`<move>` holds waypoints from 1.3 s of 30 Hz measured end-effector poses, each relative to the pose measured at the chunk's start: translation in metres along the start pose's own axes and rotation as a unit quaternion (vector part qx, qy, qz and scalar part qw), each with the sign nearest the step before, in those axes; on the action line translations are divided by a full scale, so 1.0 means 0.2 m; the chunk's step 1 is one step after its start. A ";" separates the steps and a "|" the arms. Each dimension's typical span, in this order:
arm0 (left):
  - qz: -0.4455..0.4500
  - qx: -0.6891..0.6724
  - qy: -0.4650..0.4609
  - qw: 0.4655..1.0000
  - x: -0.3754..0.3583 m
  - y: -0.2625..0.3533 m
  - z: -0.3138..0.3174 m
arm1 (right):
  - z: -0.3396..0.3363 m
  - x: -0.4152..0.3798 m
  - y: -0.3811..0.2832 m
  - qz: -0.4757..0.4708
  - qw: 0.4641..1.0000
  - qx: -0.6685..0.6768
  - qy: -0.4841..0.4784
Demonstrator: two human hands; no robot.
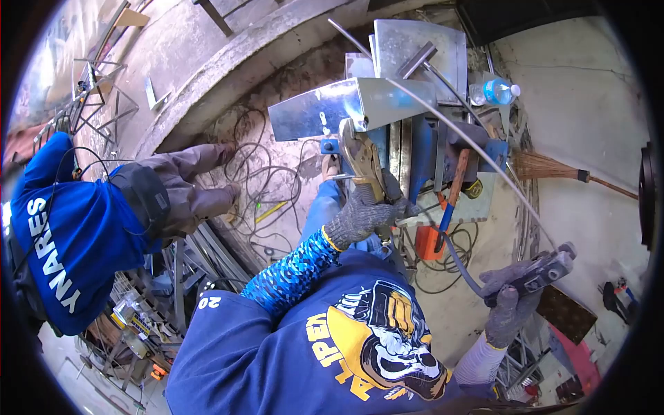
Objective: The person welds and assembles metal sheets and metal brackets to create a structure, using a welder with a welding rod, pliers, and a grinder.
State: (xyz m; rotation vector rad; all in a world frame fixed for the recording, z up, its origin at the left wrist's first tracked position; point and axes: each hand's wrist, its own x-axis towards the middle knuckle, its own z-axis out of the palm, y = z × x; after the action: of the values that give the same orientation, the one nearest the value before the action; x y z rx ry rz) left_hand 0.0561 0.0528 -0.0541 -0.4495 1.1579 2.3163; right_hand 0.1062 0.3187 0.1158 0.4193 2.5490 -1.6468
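Note:
My gloved left hand (pixel 363 216) is wrapped around locking pliers (pixel 366 162). Their jaws meet the lower edge of a bent, shiny sheet-metal piece (pixel 315 109). Off to the right, my gloved right hand (pixel 510 308) grips a welding electrode holder (pixel 543 273), with a cable (pixel 460 257) running into its handle. A long thin electrode (pixel 477 152) slants from the holder up toward the sheet metal, its far end overlapping the piece in this view. Beneath the metal is a blue steel stand (pixel 422 155).
A hammer (pixel 454 183) with a blue grip, a T-shaped metal tool (pixel 418 61) and a water bottle (pixel 499 91) lie around the stand. A broom (pixel 553 166) is at right. Cables (pixel 266 162) loop over the floor. Another person (pixel 90 221) in blue bends at left.

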 end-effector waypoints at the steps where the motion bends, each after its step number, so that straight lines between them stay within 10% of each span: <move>1: -0.004 -0.006 0.003 1.000 0.00 0.00 0.01 | -0.01 0.00 0.00 0.006 1.000 -0.010 0.017; 30: 0.034 -0.002 0.007 0.999 0.00 0.02 -0.01 | -0.33 -0.18 0.34 0.080 0.994 -0.064 0.047; 33: 0.008 -0.090 0.012 0.996 -0.01 0.00 -0.01 | -0.32 -0.15 0.33 0.098 0.975 0.191 0.060; 36: 0.069 0.054 -0.003 0.996 -0.02 -0.05 -0.03 | -0.16 -0.02 0.16 0.079 0.987 0.071 -0.119; 39: 0.047 0.028 0.012 0.998 -0.04 -0.06 -0.02 | -0.07 -0.03 0.14 0.009 0.998 0.059 0.013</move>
State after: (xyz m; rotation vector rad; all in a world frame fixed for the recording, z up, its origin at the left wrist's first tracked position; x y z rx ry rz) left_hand 0.0698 0.0540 -0.0596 -0.4114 1.2765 2.3566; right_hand 0.1210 0.3399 0.0984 0.4732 2.4670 -1.8034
